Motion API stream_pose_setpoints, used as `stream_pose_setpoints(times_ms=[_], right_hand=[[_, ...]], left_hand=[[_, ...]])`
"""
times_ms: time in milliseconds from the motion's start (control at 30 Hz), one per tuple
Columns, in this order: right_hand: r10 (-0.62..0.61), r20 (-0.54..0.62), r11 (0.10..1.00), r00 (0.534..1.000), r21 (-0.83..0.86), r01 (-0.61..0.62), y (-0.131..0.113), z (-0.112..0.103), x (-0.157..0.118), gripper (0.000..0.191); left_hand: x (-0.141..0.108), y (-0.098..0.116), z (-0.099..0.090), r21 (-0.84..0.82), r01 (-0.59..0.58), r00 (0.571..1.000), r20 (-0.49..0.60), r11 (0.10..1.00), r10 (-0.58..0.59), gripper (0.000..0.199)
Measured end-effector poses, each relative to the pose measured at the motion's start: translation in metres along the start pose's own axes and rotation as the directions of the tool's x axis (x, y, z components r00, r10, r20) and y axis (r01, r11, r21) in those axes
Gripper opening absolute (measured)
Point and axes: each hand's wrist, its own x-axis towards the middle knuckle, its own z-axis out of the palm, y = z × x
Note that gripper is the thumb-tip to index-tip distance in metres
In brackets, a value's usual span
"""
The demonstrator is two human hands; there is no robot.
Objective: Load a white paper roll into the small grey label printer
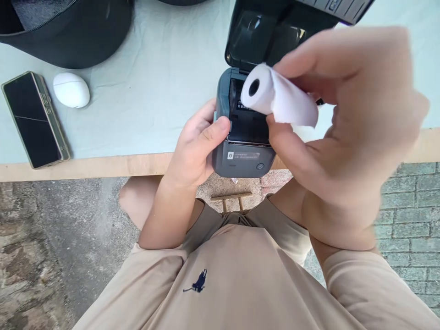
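Note:
A small dark grey label printer [244, 160] is tilted up at the table's front edge, its black lid [264, 34] swung back and its paper bay exposed. My left hand [195, 146] grips the printer's left side, thumb over the rim. Between the thumb and fingers of my right hand [347, 110] is a white paper roll [292, 98] with a dark core, held over the bay's upper right part. A loose flap of paper hangs from the roll. Whether the roll touches the printer I cannot tell.
A smartphone [36, 119] lies at the table's left edge, beside a white rounded case [71, 90]. Behind them stands a black bag [79, 32] with a zip. Pale cloth covers the table [147, 91], whose wooden front edge runs above my lap.

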Motion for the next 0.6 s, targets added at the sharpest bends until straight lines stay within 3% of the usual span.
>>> stream_pose_setpoints(times_ms=[100,233,300,400,600], right_hand=[[-0.058,-0.051,0.998,0.997,-0.021,0.057,-0.002,0.008,0.002,0.032],[-0.059,-0.016,0.991,0.998,-0.125,0.056,0.008,0.017,0.006,0.012],[-0.112,-0.062,0.984,0.992,-0.148,0.102,0.011,0.019,0.005,0.010],[-0.193,-0.127,0.971,0.973,-0.168,0.170,0.009,0.017,-0.002,0.014],[-0.352,0.027,0.933,0.936,-0.075,0.353,0.001,0.009,-0.019,0.017]], left_hand=[[-0.001,0.003,0.004,-0.032,-0.003,1.000,-0.003,0.999,0.003,0.036],[0.002,0.002,0.005,-0.027,-0.046,0.999,-0.010,0.999,0.046,0.031],[0.004,0.002,0.004,-0.029,-0.093,0.996,0.003,0.995,0.093,0.036],[0.004,0.002,0.004,-0.020,-0.015,0.999,-0.047,1.000,0.014,0.035],[0.004,-0.009,-0.009,0.070,-0.056,0.998,-0.017,0.996,0.057,0.047]])
